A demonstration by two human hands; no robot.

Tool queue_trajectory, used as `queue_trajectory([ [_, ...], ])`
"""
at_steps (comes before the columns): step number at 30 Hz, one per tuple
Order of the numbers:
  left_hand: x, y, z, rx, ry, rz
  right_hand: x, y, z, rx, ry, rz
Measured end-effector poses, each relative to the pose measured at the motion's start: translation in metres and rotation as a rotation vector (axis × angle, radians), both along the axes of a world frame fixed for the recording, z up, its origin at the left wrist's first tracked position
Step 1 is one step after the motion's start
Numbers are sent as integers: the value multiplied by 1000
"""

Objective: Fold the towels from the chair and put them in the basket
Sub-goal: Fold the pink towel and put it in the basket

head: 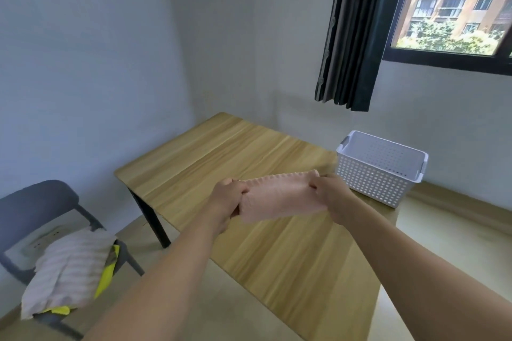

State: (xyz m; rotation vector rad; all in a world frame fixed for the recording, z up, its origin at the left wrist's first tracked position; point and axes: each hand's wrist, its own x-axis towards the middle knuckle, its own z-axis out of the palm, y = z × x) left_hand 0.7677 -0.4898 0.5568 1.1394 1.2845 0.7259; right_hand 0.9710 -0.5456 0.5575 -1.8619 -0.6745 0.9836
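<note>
A pink towel (279, 196) hangs stretched in the air above the wooden table (227, 152). My left hand (227, 199) grips its left end and my right hand (329, 194) grips its right end. The white perforated basket (379, 174) stands on the table's right side, just beyond my right hand, and looks empty. On the grey chair (36, 202) at lower left lie a pale striped towel (69, 266) and a yellow towel (108, 274) partly under it.
Two white walls meet in a corner behind the table. A dark curtain (352, 36) hangs by the window (454, 3) at upper right. The floor (230, 304) shows between chair and table.
</note>
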Motion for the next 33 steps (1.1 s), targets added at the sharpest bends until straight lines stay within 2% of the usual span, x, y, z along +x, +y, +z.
queue_trajectory([
  [6, 67, -24, -4, -12, 21, -106, 72, -3, 2, -23, -108, 35],
  [16, 197, -5, -22, 2, 106, -315, 201, 12, -6, -2, -290, 61],
  [22, 302, 5, -25, 106, 196, -254, 307, 48, -10, -20, -455, 196],
  [33, 438, 59, -20, 252, 357, -395, 442, 101, 11, -40, -739, 254],
])
